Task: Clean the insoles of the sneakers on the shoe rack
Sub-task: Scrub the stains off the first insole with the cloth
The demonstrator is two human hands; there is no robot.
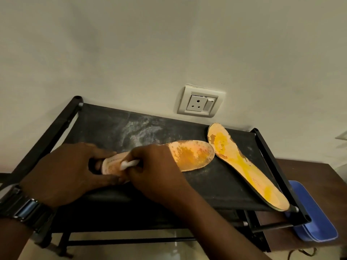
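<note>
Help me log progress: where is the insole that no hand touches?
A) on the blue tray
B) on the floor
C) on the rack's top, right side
C: the free insole lies diagonally on the right side of the shoe rack's black top.

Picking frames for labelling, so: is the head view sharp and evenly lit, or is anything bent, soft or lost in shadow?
Head view: dim, warm light; wide-angle bend slants the shoe rack; left hand, right hand and white handle slightly soft; held insole and spare insole legible; deep shadow under the rack.
</note>
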